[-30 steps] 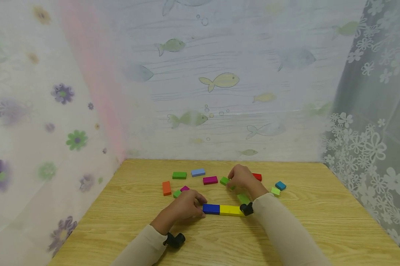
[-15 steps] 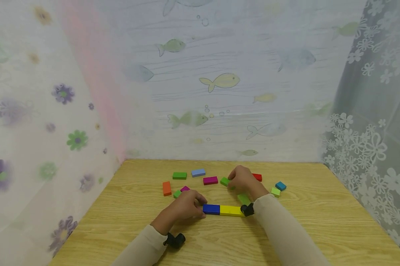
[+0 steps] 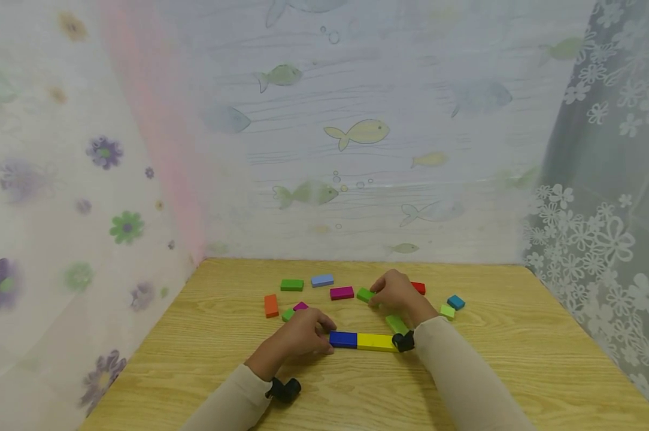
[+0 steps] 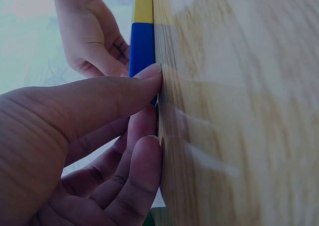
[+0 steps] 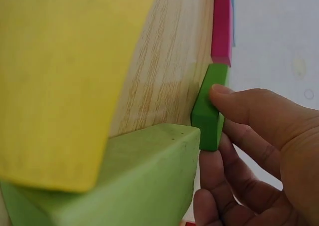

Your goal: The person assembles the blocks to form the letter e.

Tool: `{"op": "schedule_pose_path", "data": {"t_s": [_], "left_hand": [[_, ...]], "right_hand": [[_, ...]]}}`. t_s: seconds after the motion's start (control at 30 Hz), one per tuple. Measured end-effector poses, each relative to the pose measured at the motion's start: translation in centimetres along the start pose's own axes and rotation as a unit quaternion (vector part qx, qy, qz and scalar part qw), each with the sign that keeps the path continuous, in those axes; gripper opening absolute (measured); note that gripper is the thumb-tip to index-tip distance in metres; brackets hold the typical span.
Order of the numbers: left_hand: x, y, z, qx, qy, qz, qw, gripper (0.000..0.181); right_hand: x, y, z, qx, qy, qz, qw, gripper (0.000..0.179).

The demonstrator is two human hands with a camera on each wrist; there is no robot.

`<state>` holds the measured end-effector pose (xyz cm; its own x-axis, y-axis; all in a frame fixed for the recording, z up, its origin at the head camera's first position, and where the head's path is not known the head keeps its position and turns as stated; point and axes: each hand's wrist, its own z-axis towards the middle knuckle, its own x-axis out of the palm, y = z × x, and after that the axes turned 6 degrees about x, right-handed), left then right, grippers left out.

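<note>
Since the right hand (image 3: 399,292) is pinching the green block (image 3: 364,294) between thumb and fingers, that's obviously the nearer hand. Block's off to that hand's left, just right of the magenta block (image 3: 341,293) on the worktop (image 3: 357,392), long axis slanting from far left to near right. Blue block (image 3: 343,340) and yellow block (image 3: 375,342) run sideways, closer to the person, so the angles don't match. Left hand (image 3: 302,332) is at the blue one's left end; can't tell if it's gripping or just touching.

The right hand (image 3: 397,293) has shifted very slightly rightward at the green block (image 3: 364,294), its black wrist camera (image 3: 403,341) moving too. Slightly more of the light green block (image 3: 396,324) now shows beside the sleeve (image 3: 456,365).
</note>
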<state>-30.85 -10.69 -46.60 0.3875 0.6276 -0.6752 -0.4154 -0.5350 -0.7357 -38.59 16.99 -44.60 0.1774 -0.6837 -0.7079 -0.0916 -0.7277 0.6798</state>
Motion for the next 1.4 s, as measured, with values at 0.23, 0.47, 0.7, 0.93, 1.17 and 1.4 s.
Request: {"op": "schedule_pose_path", "data": {"t_s": [0.23, 0.47, 0.7, 0.93, 1.17, 1.4], "left_hand": [[0.0, -0.1, -0.1, 0.0, 0.0, 0.005, 1.0, 0.039], [-0.1, -0.2, -0.2, 0.002, -0.003, 0.01, 0.9999, 0.039], [-0.1, -0.2, -0.2, 0.002, -0.004, 0.011, 0.9999, 0.039], [-0.1, -0.2, -0.3, 0.004, -0.002, 0.008, 1.0, 0.039], [-0.1, -0.4, -0.2, 0.0, -0.001, 0.003, 1.0, 0.039], [-0.1, -0.5, -0.2, 0.001, -0.005, 0.004, 1.0, 0.039]], "right_hand": [[-0.1, 0.2, -0.4, -0.011, -0.008, -0.01, 0.9998, 0.032], [-0.4, 0.1, -0.8, -0.025, -0.015, -0.021, 0.9994, 0.029], [-0.5, -0.1, -1.4, -0.035, -0.02, -0.025, 0.9989, 0.029], [-0.6, 0.0, -2.3, -0.054, -0.026, -0.028, 0.9978, 0.028], [-0.7, -0.7, -2.9, -0.075, -0.03, -0.016, 0.9966, 0.028], [-0.8, -1.1, -3.7, -0.071, -0.034, 0.009, 0.9969, 0.025]]}}
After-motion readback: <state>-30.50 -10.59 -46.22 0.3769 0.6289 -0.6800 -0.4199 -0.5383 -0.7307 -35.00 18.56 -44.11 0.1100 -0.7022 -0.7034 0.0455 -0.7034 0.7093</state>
